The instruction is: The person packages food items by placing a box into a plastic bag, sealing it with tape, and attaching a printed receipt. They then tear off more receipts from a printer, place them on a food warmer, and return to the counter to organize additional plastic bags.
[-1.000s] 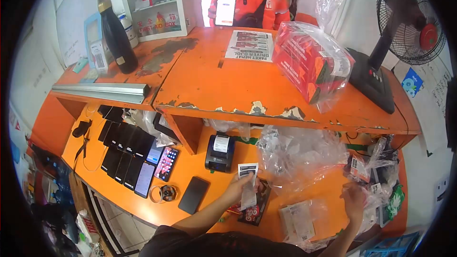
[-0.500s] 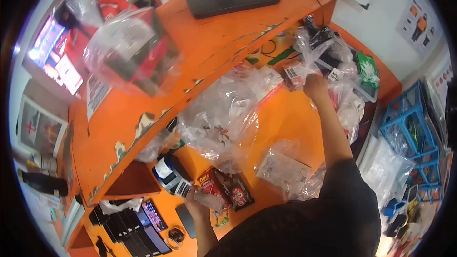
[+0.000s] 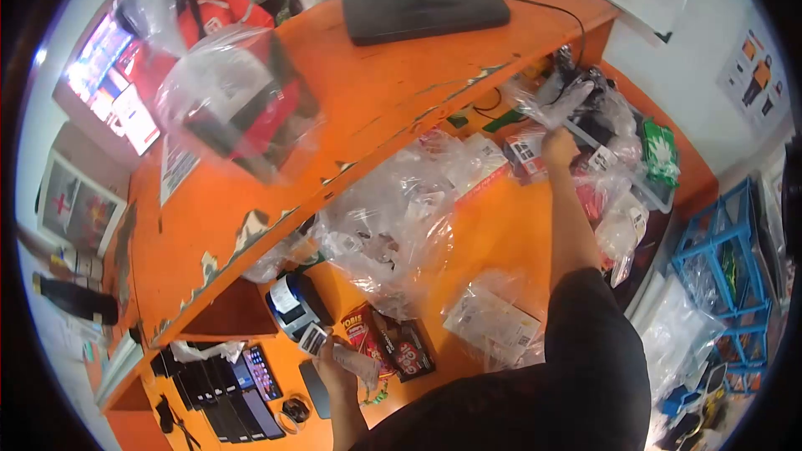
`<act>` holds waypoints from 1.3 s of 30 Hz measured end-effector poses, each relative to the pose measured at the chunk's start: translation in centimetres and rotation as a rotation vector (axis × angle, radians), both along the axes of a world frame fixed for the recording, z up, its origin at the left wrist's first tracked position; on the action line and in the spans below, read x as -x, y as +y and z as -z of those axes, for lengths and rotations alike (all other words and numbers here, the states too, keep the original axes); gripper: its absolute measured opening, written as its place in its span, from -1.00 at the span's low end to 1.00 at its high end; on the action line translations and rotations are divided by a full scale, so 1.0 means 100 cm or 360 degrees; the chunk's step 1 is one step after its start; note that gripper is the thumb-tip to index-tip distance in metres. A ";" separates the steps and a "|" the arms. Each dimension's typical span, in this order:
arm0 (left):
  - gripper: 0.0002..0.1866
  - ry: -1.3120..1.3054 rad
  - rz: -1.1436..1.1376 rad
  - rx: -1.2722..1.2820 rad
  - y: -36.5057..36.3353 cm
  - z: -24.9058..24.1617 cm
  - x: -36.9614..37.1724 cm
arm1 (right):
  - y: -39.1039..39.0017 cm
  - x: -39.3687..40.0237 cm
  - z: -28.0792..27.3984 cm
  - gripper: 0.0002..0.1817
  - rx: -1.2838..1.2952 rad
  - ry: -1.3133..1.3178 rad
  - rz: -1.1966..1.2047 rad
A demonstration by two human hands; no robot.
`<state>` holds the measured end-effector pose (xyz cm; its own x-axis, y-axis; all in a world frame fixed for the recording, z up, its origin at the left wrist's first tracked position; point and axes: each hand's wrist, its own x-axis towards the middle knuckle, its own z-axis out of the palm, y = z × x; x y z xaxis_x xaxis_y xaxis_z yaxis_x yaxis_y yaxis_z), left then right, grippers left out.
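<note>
My left hand (image 3: 336, 361) is closed around a printed paper slip (image 3: 357, 364), low on the orange desk. Beside its fingertips is a white label (image 3: 313, 339), close to a dark device with a blue and white top (image 3: 291, 305), perhaps a label printer. My right hand (image 3: 560, 150) reaches to the far right and is closed on a clear plastic bag (image 3: 555, 108) at the pile's edge; the exact grip is hidden. Touching or just left of it lies a small labelled box in plastic (image 3: 525, 154). A red packet (image 3: 361, 332) and a black packet (image 3: 409, 351) lie right of my left hand.
Large clear plastic bags (image 3: 380, 209) cover the desk's middle. A plastic-wrapped parcel (image 3: 491, 317) lies nearer me. Several phones (image 3: 225, 392) are lined up at lower left. An orange raised shelf (image 3: 334, 108) carries a black stand base (image 3: 424, 2). Blue racks (image 3: 727, 267) stand right.
My view has shifted slightly. My left hand has drawn the slip and label a little away from the dark device. My right hand stays by the boxed package, with plastic now bunched above it.
</note>
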<state>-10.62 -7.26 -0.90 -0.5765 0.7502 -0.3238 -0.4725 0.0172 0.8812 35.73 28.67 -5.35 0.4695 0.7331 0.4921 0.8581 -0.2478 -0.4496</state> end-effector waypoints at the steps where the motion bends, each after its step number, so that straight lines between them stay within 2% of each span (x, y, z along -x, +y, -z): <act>1: -0.75 0.0061 0.0076 -0.0040 -0.001 -0.009 0.001 | -0.012 0.004 -0.019 -0.80 -0.0122 0.0015 -0.0045; 2: -0.75 0.0052 0.0038 -0.0056 0.000 -0.020 -0.002 | -0.026 0.007 -0.043 -0.81 -0.0244 0.0032 -0.0090; 4: -0.66 0.0502 0.0093 -0.0269 0.006 -0.045 -0.009 | -0.051 0.008 -0.080 -0.82 -0.0318 -0.0061 -0.0198; 5: -0.62 0.0593 0.0178 -0.0396 0.006 -0.062 -0.019 | -0.066 0.014 -0.103 -0.81 -0.0336 -0.0067 -0.0220; 6: -0.57 0.0690 0.0242 -0.0519 0.010 -0.076 -0.029 | -0.096 0.037 -0.148 -0.81 -0.0309 -0.0065 -0.0403; 8: -0.47 0.1809 0.0651 -0.0604 0.018 -0.117 -0.040 | -0.141 0.079 -0.210 -0.80 -0.0437 -0.0015 -0.0934; 9: -0.42 0.1927 0.0808 -0.0729 0.017 -0.132 -0.050 | -0.162 0.098 -0.239 -0.76 -0.0101 0.0323 -0.1166; 10: -0.47 0.1819 0.0994 -0.0828 0.011 -0.146 -0.066 | -0.187 0.119 -0.250 -0.70 -0.0230 0.0092 -0.1043; 11: -0.41 0.2013 0.1055 -0.1253 0.008 -0.165 -0.069 | -0.206 0.142 -0.278 -0.66 0.0127 0.0413 -0.1307; 12: -0.34 0.2341 0.1011 -0.1344 0.001 -0.179 -0.074 | -0.223 0.165 -0.287 -0.65 0.0054 0.0422 -0.1478; 13: -0.35 0.2500 0.0901 -0.1339 -0.010 -0.197 -0.074 | -0.238 0.188 -0.295 -0.64 -0.0026 0.0436 -0.1634; 14: -0.35 0.2509 0.0841 -0.1323 -0.018 -0.206 -0.067 | -0.247 0.214 -0.304 -0.62 -0.0247 0.0223 -0.1901; 15: -0.37 0.2770 0.0546 -0.1167 -0.029 -0.213 -0.057 | -0.254 0.239 -0.314 -0.60 -0.0478 0.0011 -0.2145; 18: -0.42 0.3226 -0.0116 -0.0519 -0.058 -0.246 -0.006 | -0.253 0.355 -0.358 -0.78 -0.0441 -0.0169 -0.2613; 19: -0.42 0.3239 -0.0203 -0.0457 -0.054 -0.248 0.008 | -0.244 0.388 -0.362 -0.74 -0.0495 -0.0104 -0.2843; 21: -0.44 0.3273 -0.0323 -0.0360 -0.037 -0.244 0.038 | -0.226 0.447 -0.376 -0.73 0.0167 -0.0419 -0.2866; 22: -0.46 0.3291 -0.0352 -0.0320 -0.029 -0.242 0.052 | -0.205 0.476 -0.362 -0.73 0.0155 -0.0423 -0.2870; 23: -0.44 0.3232 -0.0389 -0.0270 -0.024 -0.243 0.064 | -0.180 0.506 -0.335 -0.69 -0.0174 -0.0357 -0.2997; 25: -0.44 0.3193 -0.0433 -0.0164 -0.012 -0.251 0.086 | -0.189 0.506 -0.339 -0.64 -0.0536 -0.0290 -0.3103; 27: -0.46 0.3267 -0.0454 -0.0082 0.005 -0.262 0.114 | -0.217 0.468 -0.344 -0.55 -0.0780 0.0264 -0.2835; 28: -0.47 0.3323 -0.0466 0.0021 0.018 -0.265 0.130 | -0.220 0.454 -0.343 -0.55 -0.0785 0.0258 -0.2841; 30: -0.60 0.3385 -0.0406 0.0409 0.055 -0.267 0.173 | -0.216 0.420 -0.340 -0.50 -0.0518 0.0161 -0.2854; 32: -0.68 0.3519 -0.0263 0.0533 0.090 -0.274 0.214 | -0.219 0.387 -0.330 -0.51 -0.0348 0.0057 -0.2729; 33: -0.68 0.3532 -0.0273 0.0524 0.106 -0.283 0.226 | -0.220 0.372 -0.326 -0.51 -0.0367 0.0060 -0.2724; 35: -0.54 0.3382 0.0280 0.1007 0.134 -0.303 0.241 | -0.222 0.344 -0.316 -0.58 -0.0096 0.0200 -0.2719; 36: -0.54 0.3393 0.0270 0.1000 0.144 -0.314 0.243 | -0.221 0.332 -0.310 -0.58 -0.0112 0.0200 -0.2715; 38: -0.49 0.3135 0.0728 0.1464 0.160 -0.331 0.240 | -0.221 0.311 -0.298 -0.63 0.0011 0.0147 -0.2708; 39: -0.49 0.3144 0.0717 0.1459 0.166 -0.334 0.238 | -0.224 0.304 -0.294 -0.63 -0.0003 0.0145 -0.2706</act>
